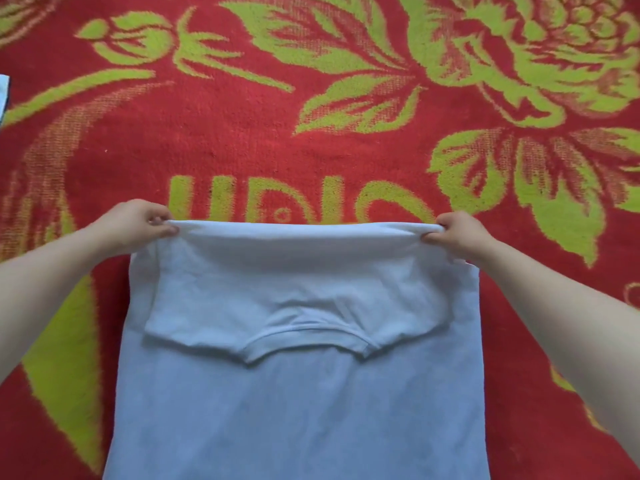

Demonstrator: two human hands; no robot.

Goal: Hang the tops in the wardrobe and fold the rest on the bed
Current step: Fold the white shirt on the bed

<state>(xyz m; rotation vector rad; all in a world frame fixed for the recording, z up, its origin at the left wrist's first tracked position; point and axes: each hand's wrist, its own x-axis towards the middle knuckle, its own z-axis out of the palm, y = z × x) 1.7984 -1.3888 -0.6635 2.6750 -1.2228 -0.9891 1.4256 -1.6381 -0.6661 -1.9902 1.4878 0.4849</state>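
A pale blue T-shirt (294, 410) lies flat on the red and green patterned bedspread (242, 140), its body running toward me. Its upper part is folded back over the body, so the collar (304, 341) faces me in the middle of the shirt. My left hand (138, 223) pinches the left end of the raised fold. My right hand (460, 233) pinches the right end. The fold between them is lifted slightly and pulled taut. The sleeves are tucked in and hidden.
The bedspread with large green flowers and lettering fills the whole view around the shirt. A small piece of light fabric (3, 95) shows at the far left edge.
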